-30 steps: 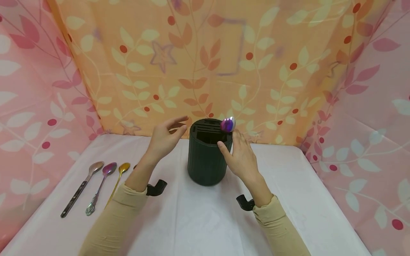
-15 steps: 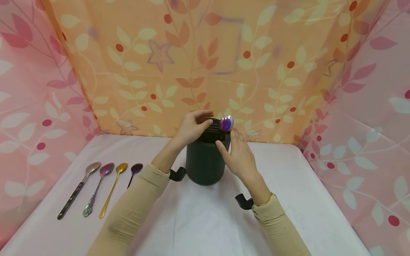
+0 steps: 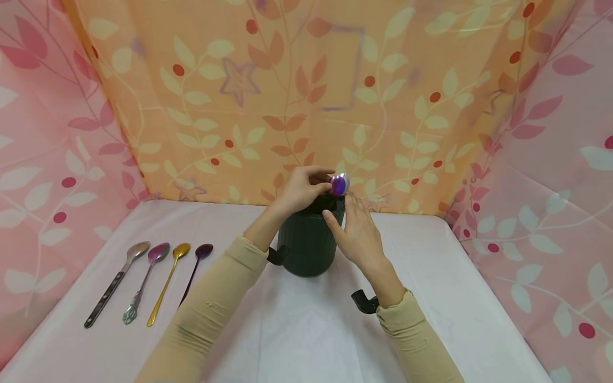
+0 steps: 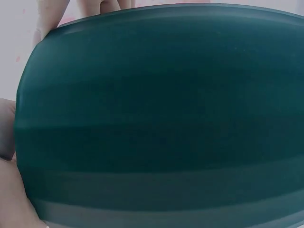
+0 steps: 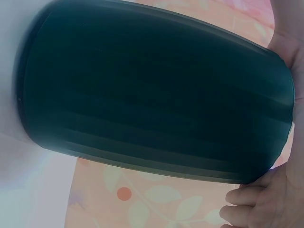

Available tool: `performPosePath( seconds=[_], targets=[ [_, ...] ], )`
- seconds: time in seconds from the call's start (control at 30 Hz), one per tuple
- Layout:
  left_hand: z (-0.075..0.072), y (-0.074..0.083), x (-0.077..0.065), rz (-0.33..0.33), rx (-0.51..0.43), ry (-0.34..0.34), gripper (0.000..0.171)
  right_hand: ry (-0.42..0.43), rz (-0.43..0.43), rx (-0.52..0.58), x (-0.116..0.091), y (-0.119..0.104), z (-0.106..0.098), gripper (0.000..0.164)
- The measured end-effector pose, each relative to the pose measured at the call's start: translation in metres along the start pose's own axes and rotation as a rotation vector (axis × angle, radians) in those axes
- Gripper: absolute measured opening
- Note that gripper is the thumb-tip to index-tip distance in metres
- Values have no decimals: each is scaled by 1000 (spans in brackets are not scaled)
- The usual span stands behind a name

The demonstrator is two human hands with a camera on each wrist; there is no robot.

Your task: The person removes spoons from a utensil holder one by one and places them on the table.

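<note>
A dark green ribbed utensil holder (image 3: 307, 244) stands upright on the table; its opening is partly hidden behind my left hand. Out of its right side sticks the shiny purple bowl of a spoon (image 3: 339, 184), its handle hidden inside. My left hand (image 3: 303, 189) reaches over the holder's top, thumb and fingertips right at the left edge of the spoon bowl, with a gap between them. On the other side, my right hand (image 3: 356, 231) rests along the holder's right wall with straight fingers, thumb at the front rim. Both wrist views are mostly filled by the holder's wall (image 4: 156, 109).
Left of the holder, several spoons lie in a row: one with a black handle (image 3: 110, 295), a purple one with an ornate handle (image 3: 143, 284), a gold one (image 3: 165, 283) and a dark purple one (image 3: 196, 268), partly under the left sleeve. Patterned cloth hangs around the white table.
My left hand has moved right, from beside the holder to over its top and up to the spoon bowl. The right hand has stayed against the holder.
</note>
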State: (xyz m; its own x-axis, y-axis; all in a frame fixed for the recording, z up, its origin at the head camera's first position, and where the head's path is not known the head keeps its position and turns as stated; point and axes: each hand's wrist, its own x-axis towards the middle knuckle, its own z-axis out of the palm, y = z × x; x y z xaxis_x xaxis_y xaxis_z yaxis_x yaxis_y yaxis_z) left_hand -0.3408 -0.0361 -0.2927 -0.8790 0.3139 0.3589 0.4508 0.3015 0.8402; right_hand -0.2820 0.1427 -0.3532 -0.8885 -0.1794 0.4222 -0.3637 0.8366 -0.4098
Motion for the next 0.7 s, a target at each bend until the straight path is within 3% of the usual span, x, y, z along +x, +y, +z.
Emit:
performPosePath(
  seconds=[0.43, 0.7],
  targets=[
    [-4, -3, 1, -15, -185, -27, 30, -11, 7, 5, 1, -1, -2, 93],
    [-11, -2, -8, 8, -253, 12, 30, -4, 3, 18, 0, -1, -1, 92]
  ],
)
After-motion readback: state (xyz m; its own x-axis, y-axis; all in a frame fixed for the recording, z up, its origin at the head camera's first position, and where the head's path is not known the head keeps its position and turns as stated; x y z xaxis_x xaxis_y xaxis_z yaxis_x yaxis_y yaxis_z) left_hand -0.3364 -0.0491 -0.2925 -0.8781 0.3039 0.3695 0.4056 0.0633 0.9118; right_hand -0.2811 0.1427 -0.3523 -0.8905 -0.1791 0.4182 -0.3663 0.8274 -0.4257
